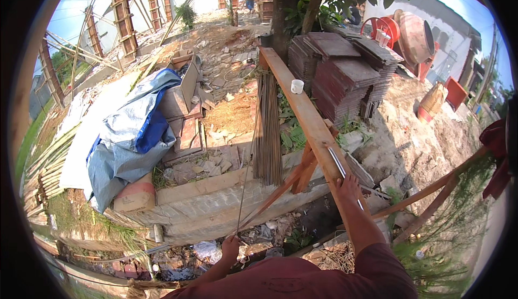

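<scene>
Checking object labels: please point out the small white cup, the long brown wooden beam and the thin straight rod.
Small white cup (297,87): head view, side wall.
Long brown wooden beam (314,126): head view, upper face.
Thin straight rod (241,202): head view, shaft above the left hand (230,249).

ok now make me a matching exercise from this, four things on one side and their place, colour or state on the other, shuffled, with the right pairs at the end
Column one
1. left hand
2. right hand
3. white cup
4. tarp

Column two
A. standing on the wooden beam
B. crumpled, blue and silver-grey
C. gripping a thin rod
D. over the silver metal bar

Right pairs: 1-C, 2-D, 3-A, 4-B
</scene>
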Tool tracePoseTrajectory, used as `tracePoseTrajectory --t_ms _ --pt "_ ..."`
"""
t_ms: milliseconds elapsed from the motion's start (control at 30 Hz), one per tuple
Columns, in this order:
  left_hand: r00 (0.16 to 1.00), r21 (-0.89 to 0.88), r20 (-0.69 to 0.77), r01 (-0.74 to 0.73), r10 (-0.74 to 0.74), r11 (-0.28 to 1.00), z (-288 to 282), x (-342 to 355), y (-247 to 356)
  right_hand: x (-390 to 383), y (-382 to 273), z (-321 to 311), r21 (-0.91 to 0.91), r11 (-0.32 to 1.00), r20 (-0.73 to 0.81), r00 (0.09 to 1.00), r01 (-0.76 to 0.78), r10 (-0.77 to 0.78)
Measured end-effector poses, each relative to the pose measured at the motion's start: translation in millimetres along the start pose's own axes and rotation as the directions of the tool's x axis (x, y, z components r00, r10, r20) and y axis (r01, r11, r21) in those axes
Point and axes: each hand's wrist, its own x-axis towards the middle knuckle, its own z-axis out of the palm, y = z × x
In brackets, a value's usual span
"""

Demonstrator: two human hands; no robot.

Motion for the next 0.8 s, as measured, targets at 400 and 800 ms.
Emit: tracePoseTrajectory --t_ms 400,800 --pt "0.929 0.035 -0.083 -0.358 0.36 0.933 15 -6 57 5 -20 -21 0.441 0.822 0.355 0.911 -0.361 0.21" --pt "0.932 -0.262 0.138 -0.291 0.334 0.92 102 -135 76 -135 -167 -43 0.781 -0.187 0.568 0.802 -0.596 -0.185"
